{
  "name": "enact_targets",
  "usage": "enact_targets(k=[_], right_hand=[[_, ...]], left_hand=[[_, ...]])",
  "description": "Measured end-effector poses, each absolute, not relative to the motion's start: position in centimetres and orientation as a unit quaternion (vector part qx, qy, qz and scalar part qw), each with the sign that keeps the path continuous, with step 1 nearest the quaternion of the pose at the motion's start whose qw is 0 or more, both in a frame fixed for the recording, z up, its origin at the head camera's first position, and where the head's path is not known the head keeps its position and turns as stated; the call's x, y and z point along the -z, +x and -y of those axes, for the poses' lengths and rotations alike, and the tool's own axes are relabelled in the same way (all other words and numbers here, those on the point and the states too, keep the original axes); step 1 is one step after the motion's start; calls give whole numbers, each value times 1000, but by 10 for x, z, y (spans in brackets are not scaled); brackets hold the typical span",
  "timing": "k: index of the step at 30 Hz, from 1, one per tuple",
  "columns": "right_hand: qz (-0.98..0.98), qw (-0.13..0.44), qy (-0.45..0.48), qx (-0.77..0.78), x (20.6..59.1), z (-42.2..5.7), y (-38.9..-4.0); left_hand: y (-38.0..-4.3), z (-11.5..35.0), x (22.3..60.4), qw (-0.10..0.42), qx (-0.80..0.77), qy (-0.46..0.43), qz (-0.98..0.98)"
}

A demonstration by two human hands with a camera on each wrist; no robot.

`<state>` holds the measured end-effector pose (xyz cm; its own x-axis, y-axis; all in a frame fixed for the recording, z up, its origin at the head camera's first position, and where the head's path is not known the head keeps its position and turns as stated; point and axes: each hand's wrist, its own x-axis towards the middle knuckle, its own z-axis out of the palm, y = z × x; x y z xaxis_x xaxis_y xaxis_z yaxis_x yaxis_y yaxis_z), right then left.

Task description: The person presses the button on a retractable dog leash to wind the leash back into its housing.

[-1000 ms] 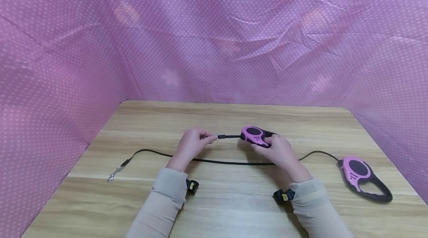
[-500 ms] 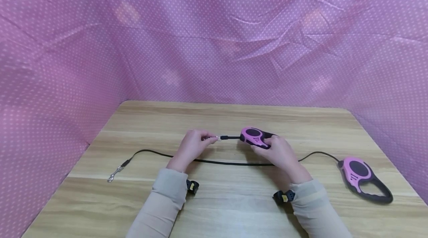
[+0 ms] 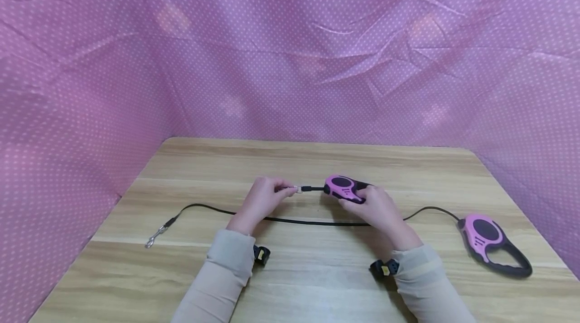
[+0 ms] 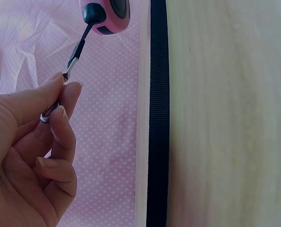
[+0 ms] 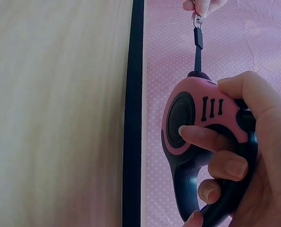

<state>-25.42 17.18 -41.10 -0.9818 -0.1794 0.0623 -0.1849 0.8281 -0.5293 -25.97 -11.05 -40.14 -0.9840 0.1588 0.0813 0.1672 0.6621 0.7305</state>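
Note:
In the head view my right hand (image 3: 378, 207) grips a pink and black retractable dog leash (image 3: 342, 187) above the table. Its fingers curl through the black handle loop (image 5: 187, 189) in the right wrist view, and the thumb lies on the pink case. From the case runs a short black strap (image 5: 198, 59) that ends in a metal snap hook (image 4: 70, 68). Between thumb and fingertips my left hand (image 3: 264, 198) pinches that hook, which the fingers partly hide. A second pink and black retractable leash (image 3: 485, 230) lies on the table at the right.
The second leash's black strap (image 3: 308, 222) stretches across the wooden table (image 3: 312, 277), passing under both arms. Its metal snap hook (image 3: 156, 236) lies at the left. A pink dotted cloth (image 3: 290, 61) hangs behind and on both sides.
The held leash case has moved slightly left and my left hand slightly right. Less strap shows between them, and more of the hook shows beyond the left fingertips. The second leash stays still.

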Motion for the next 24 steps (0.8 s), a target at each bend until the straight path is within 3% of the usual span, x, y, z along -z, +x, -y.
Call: enact_targets(k=[24], right_hand=[[958, 18, 108, -264, 411, -166, -249]], left_hand=[[-254, 103, 399, 14, 384, -110, 917]])
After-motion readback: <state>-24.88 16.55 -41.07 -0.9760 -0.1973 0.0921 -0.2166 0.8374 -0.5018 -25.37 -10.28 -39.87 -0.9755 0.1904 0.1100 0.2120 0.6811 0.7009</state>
